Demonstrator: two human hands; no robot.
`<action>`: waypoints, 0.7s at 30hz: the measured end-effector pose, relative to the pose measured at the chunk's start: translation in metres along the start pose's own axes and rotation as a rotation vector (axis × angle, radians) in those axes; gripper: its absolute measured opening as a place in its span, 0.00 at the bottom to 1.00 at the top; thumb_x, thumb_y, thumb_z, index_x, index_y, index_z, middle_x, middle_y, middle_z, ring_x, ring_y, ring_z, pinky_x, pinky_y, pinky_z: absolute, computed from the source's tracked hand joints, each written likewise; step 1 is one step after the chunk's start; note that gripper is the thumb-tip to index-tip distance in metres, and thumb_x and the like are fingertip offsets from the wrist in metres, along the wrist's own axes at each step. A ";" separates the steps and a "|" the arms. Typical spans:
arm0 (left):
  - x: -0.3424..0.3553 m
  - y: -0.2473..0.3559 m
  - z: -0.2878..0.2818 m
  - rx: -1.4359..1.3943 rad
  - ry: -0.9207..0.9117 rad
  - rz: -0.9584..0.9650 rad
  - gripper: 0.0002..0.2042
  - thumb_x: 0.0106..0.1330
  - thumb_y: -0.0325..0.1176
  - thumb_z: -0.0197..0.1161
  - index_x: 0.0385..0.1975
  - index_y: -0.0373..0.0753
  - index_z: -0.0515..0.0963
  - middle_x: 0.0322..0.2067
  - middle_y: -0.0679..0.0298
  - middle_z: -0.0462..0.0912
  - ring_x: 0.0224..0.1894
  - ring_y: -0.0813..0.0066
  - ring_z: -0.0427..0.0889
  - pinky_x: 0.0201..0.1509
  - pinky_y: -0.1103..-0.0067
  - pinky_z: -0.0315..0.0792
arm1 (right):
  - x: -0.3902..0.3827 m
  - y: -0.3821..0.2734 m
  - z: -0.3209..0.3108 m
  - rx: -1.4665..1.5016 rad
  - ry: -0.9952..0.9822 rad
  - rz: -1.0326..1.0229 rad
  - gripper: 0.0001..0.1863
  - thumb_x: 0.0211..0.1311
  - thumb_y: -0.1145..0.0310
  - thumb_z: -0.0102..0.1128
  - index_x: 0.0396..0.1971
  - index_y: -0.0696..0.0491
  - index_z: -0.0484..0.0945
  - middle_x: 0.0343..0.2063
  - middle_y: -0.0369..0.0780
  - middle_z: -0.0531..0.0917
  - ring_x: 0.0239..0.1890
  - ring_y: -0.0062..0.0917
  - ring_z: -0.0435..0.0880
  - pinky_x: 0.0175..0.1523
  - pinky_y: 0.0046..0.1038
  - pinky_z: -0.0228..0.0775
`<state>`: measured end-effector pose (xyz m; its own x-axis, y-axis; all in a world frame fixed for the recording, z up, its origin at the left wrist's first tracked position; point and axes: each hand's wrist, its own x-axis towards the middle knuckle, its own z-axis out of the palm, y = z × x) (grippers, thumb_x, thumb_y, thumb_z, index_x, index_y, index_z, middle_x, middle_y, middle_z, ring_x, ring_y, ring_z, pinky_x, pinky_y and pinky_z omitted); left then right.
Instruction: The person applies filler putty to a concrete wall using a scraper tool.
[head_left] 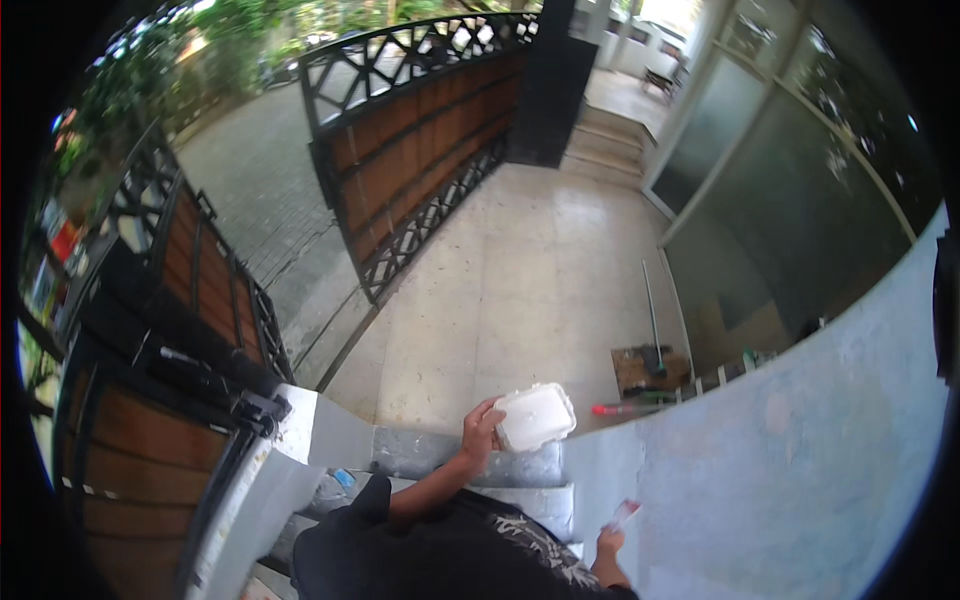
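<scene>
My left hand (481, 428) grips the left edge of a white rectangular tub (538, 416), holding it above the grey steps. White fills the tub's face; whether that is paint inside or a lid I cannot tell. Lower right, close to the pale blue-grey wall (760, 470), my right hand (608, 542) is closed round a small paintbrush (624, 515). The brush looks reddish and whitish, with its head pointing up toward the wall. Whether its bristles touch the wall is too small to make out.
Steps (465, 455) drop to a tiled floor (480, 290). Open brown-and-black gate leaves (430, 150) stand on the left. By the glass panels (770, 220) lie a brown board (630, 372), a long-handled tool (653, 320) and a red-ended stick (610, 409).
</scene>
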<state>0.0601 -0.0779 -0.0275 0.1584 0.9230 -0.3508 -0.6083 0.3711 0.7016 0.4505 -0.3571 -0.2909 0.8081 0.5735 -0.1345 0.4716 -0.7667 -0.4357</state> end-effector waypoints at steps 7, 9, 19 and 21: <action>0.009 -0.004 0.008 -0.015 -0.101 -0.061 0.23 0.60 0.32 0.54 0.57 0.33 0.68 0.43 0.54 0.80 0.36 0.61 0.85 0.33 0.68 0.84 | -0.036 -0.062 0.025 0.177 0.064 0.203 0.16 0.55 0.57 0.60 0.24 0.57 0.85 0.26 0.50 0.84 0.34 0.41 0.85 0.43 0.40 0.73; 0.005 -0.007 0.008 -0.016 -0.104 -0.087 0.23 0.60 0.32 0.53 0.57 0.33 0.68 0.43 0.54 0.80 0.36 0.61 0.86 0.33 0.68 0.84 | -0.075 -0.064 0.029 0.103 0.044 0.264 0.18 0.55 0.56 0.60 0.26 0.59 0.84 0.27 0.51 0.84 0.35 0.44 0.84 0.45 0.42 0.72; 0.009 -0.012 -0.002 0.137 -0.232 -0.317 0.22 0.61 0.30 0.52 0.57 0.33 0.67 0.44 0.53 0.79 0.39 0.62 0.85 0.35 0.68 0.84 | -0.253 0.003 0.062 0.108 0.176 0.707 0.27 0.58 0.50 0.50 0.37 0.63 0.82 0.37 0.57 0.82 0.45 0.51 0.80 0.54 0.45 0.69; 0.014 0.004 0.000 0.159 -0.305 -0.380 0.22 0.61 0.31 0.51 0.57 0.32 0.67 0.45 0.53 0.79 0.41 0.62 0.84 0.37 0.68 0.83 | -0.277 0.023 0.091 0.050 0.403 0.640 0.23 0.54 0.53 0.54 0.30 0.62 0.81 0.32 0.56 0.83 0.41 0.53 0.80 0.49 0.47 0.70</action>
<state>0.0601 -0.0637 -0.0294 0.5792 0.6991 -0.4192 -0.3415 0.6750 0.6540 0.2052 -0.5077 -0.3443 0.9898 -0.1360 -0.0434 -0.1415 -0.8948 -0.4235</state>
